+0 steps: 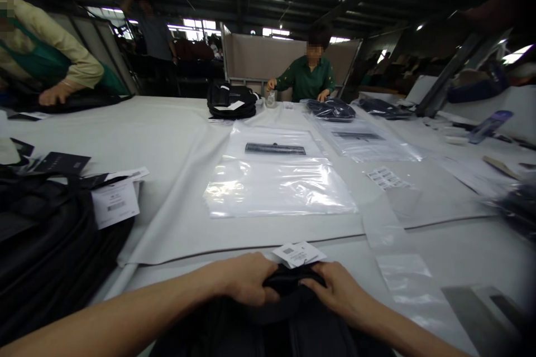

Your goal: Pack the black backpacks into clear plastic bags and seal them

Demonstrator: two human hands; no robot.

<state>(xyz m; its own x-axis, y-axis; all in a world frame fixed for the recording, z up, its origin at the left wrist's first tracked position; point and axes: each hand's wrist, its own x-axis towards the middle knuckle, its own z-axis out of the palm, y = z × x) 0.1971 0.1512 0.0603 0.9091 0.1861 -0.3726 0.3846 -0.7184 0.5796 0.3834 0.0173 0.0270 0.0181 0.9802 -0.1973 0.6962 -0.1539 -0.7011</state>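
A black bag [276, 329] lies at the near edge of the white table [167, 145], right below me. My left hand [247, 278] is closed on its top edge from the left. My right hand [341, 290] grips the same edge from the right. A white paper tag [298, 254] sticks out just beyond my fingers. Ahead of my hands a clear plastic bag [278, 178] with a dark printed strip lies flat on the table.
A pile of black bags [46, 245] with white tags [114, 202] sits at my left. More plastic bags [368, 142] and a barcode sheet [387, 177] lie to the right. A person in green [309, 75] works across the table; another leans in at far left [54, 61].
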